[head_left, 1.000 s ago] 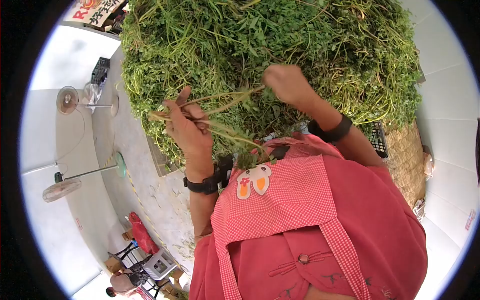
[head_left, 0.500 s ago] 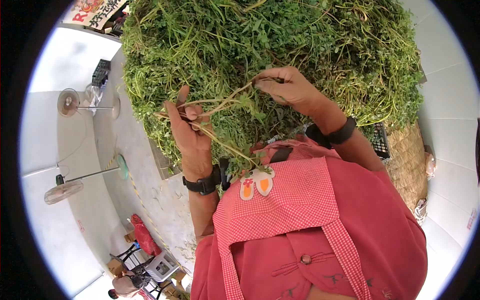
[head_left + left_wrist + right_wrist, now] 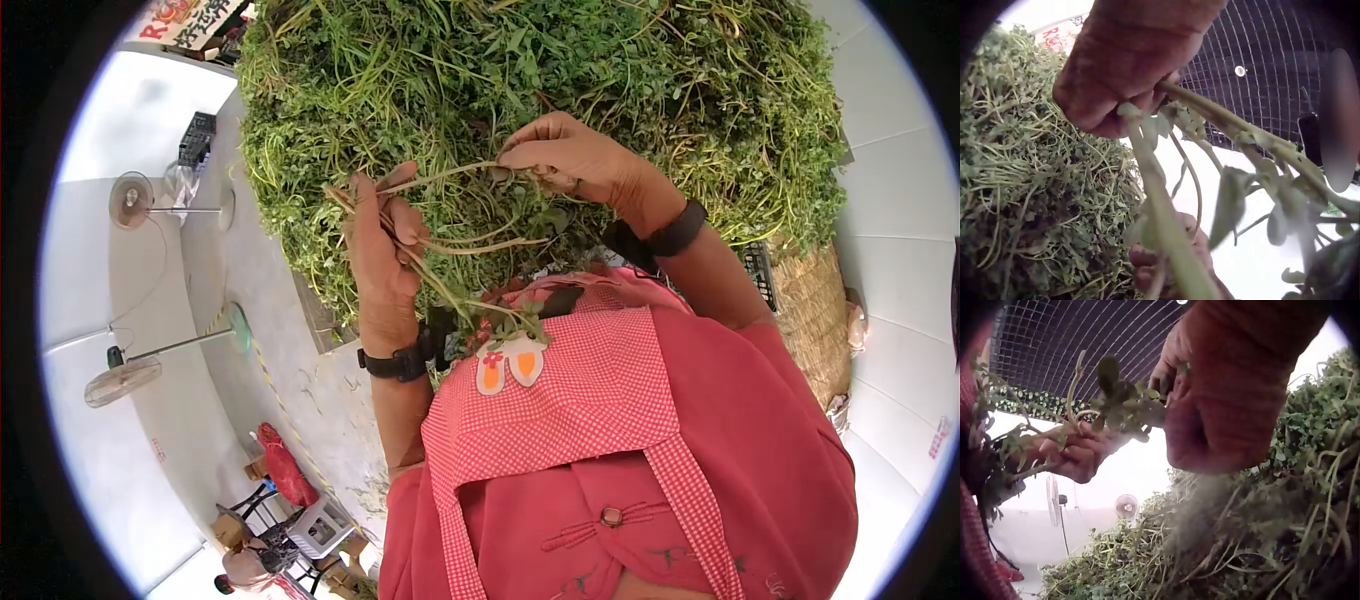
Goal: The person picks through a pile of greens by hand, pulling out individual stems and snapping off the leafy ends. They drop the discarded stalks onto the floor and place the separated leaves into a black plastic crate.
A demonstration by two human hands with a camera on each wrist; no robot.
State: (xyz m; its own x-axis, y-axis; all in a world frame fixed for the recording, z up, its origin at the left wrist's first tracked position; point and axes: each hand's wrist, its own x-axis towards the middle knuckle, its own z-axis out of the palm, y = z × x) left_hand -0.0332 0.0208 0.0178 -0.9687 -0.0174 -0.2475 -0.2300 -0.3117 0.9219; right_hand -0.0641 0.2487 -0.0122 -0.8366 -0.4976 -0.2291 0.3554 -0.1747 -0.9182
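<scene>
In the head view my left hand (image 3: 378,250) grips several long, pale green stems (image 3: 480,247) that stick out between its fingers. Some of them end in small leaves (image 3: 500,320) over the apron. My right hand (image 3: 590,165) pinches one stem (image 3: 450,176) at its far end, so it spans both hands. Small oval leaves (image 3: 1129,412) show beside the right fingers in the right wrist view. Close up in the left wrist view, thick stems (image 3: 1222,119) come out of the left fist (image 3: 1135,56). Both hands hover over the near side of a large heap of greens (image 3: 540,70).
A black crate (image 3: 760,275) and a woven straw bale (image 3: 812,330) stand at the right, beside the heap. Two standing fans (image 3: 125,375) are on the left. Further back are a red sack (image 3: 285,465), a white crate (image 3: 318,525) and another person (image 3: 245,568).
My right hand has moved slightly left and up, its fingers more curled. A bare stem end now juts free below it. The left hand keeps its bunch nearly in place.
</scene>
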